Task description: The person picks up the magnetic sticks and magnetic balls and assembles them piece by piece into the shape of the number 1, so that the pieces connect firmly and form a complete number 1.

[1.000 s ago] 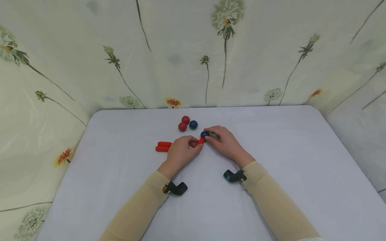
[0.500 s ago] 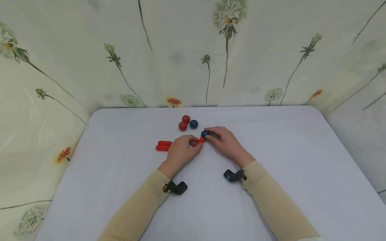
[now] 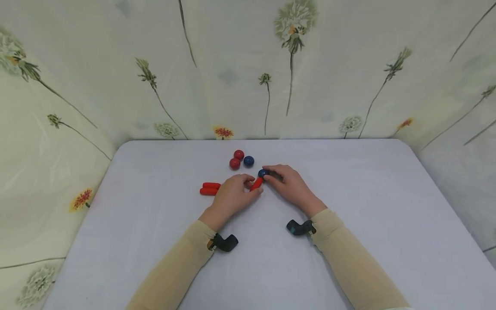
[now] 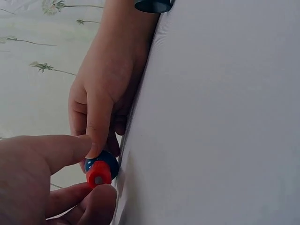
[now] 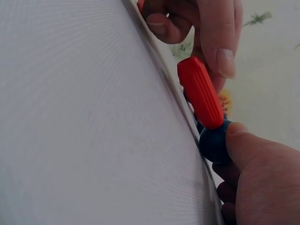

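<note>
A ribbed red rod [image 3: 257, 184] stands end-on against a dark blue ball [image 3: 263, 173] near the table's middle. In the left wrist view, a round grey spot shows in the end of the red rod [image 4: 98, 180]. My right hand [image 3: 288, 184] pinches the blue ball [image 5: 214, 144] between thumb and fingers. My left hand [image 3: 232, 194] is around the rod's near end, its thumb and fingers spread apart. From the right wrist, the left hand [image 5: 218, 35] appears behind the red rod [image 5: 200, 91], whose far end looks free of the fingertips.
Two red balls [image 3: 234, 163] and another blue ball [image 3: 249, 161] lie grouped beyond my hands. Two more red rods [image 3: 209, 189] lie side by side to the left, partly behind my left hand. A flowered cloth [image 3: 224, 86] hangs behind the white table [image 3: 368, 181].
My left thumb and fingers have parted from around the red rod, and more of the rod shows. The right hand keeps its hold on the blue ball.
</note>
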